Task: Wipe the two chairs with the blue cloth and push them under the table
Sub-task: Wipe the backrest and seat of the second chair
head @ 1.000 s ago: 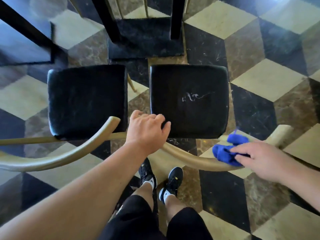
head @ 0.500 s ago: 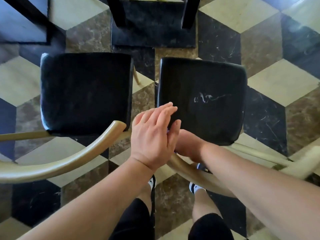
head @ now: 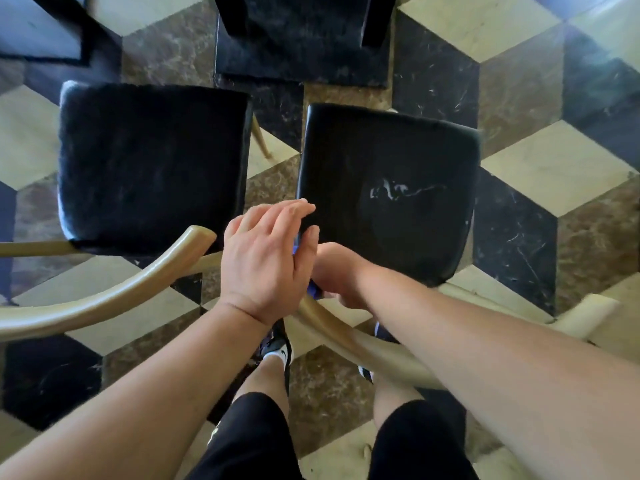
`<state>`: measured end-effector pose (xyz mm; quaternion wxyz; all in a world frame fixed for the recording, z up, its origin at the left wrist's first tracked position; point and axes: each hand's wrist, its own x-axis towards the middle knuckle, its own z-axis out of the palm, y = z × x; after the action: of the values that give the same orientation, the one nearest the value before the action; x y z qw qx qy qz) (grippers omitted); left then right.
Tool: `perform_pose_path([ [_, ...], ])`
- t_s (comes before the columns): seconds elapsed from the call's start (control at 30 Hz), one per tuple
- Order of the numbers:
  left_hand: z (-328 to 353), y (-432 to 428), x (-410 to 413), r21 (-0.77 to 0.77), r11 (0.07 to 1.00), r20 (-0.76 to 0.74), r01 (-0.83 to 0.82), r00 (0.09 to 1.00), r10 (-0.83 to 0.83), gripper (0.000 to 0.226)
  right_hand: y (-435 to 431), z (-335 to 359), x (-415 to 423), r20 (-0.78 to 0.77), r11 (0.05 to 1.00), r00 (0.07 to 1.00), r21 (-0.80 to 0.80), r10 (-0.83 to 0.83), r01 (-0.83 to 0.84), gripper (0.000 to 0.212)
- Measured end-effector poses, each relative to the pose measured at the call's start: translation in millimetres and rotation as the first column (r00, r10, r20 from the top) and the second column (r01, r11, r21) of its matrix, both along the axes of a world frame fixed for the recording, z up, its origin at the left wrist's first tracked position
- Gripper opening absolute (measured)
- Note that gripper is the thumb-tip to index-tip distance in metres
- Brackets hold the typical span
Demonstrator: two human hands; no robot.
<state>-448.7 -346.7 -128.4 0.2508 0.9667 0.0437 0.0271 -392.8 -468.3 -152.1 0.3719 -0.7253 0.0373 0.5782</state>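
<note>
Two chairs with black seats and curved tan wooden backrests stand side by side below me. The left chair has a dull seat. The right chair carries a white smear on its seat. My right hand grips the blue cloth against the left end of the right chair's backrest; only small blue slivers show. My left hand hovers with fingers straight, lying over my right hand and hiding most of the cloth.
A black table base with dark legs stands just beyond the chairs. Another dark furniture edge sits at the top left. The floor is patterned marble tile. My own legs and shoes stand behind the backrests.
My right hand slid the cloth left along the right chair's backrest to its left end. My left hand let go of that backrest and lifted over my right hand.
</note>
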Motion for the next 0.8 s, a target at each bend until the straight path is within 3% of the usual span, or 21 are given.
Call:
perform_pose_path([
  [0.1, 9, -4, 3, 0.065, 0.998, -0.106, -0.027, 0.994, 0.033, 0.035, -26, 44, -8, -0.051, 0.968, 0.982, 0.167, -0.181, 0.187, 0.026],
  [0.17, 13, -6, 3, 0.165, 0.986, -0.177, -0.013, 0.983, 0.042, 0.035, -52, 65, -14, 0.149, 0.983, 0.988, 0.184, -0.031, 0.003, 0.022],
  [0.23, 16, -11, 6, 0.299, 0.952, -0.292, 0.066, 0.956, 0.025, 0.039, -84, 82, -22, 0.319, 0.969, 0.934, 0.131, 0.16, -0.21, 0.031],
  [0.33, 20, -34, 17, 0.427, 0.832, -0.64, 0.354, 0.768, 0.002, 0.05, -136, 105, -37, 0.381, 0.894, 0.831, 0.024, 0.405, -0.447, 0.033],
  [0.4, 19, -62, 22, 0.224, 0.821, -0.8, 0.525, 0.58, -0.152, 0.058, -168, 114, -42, 0.394, 0.858, 0.779, -0.051, 0.488, -0.512, 0.03],
  [0.47, 19, -98, 17, -0.088, 0.827, -0.856, 0.556, 0.383, -0.348, 0.058, -199, 116, -42, 0.41, 0.829, 0.729, -0.147, 0.548, -0.54, 0.027],
  [0.53, 20, -137, 3, -0.309, 0.826, -0.85, 0.472, 0.252, -0.462, 0.053, -230, 117, -37, 0.4, 0.782, 0.674, -0.253, 0.621, -0.57, 0.028],
  [0.6, 15, -165, -5, -0.33, 0.829, -0.875, 0.452, 0.184, -0.448, 0.061, -259, 116, -29, 0.364, 0.722, 0.624, -0.366, 0.692, -0.587, 0.029],
  [0.7, 11, -187, -5, -0.353, 0.816, -0.892, 0.458, 0.099, -0.441, 0.093, -288, 109, -7, 0.288, 0.578, 0.512, -0.553, 0.809, -0.601, 0.03],
  [0.8, 7, -199, 3, -0.371, 0.843, -0.91, 0.39, 0.029, -0.415, 0.108, -285, 85, 15, 0.132, 0.524, 0.563, -0.581, 0.816, -0.623, 0.031],
])
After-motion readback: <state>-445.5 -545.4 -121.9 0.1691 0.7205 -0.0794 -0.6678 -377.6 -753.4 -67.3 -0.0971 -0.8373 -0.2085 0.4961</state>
